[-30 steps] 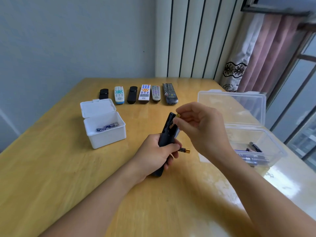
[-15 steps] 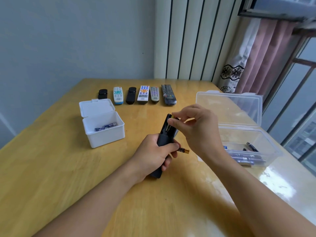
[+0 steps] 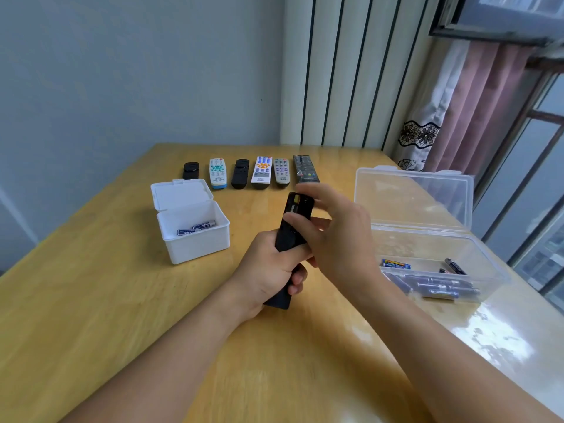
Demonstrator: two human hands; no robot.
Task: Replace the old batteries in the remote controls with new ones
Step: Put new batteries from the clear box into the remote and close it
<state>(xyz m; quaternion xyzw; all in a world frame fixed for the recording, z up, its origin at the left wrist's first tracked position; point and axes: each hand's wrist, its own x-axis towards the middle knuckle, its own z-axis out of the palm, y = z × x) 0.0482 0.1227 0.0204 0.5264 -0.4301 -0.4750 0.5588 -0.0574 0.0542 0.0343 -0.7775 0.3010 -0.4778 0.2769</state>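
Now our left hand (image 3: 268, 270) grips the black remote (image 3: 291, 236) at the frame centre, its open battery bay turned up so we can work there. Our right hand (image 3: 338, 239) touches it, thumb pressing, fingers loosely spread.
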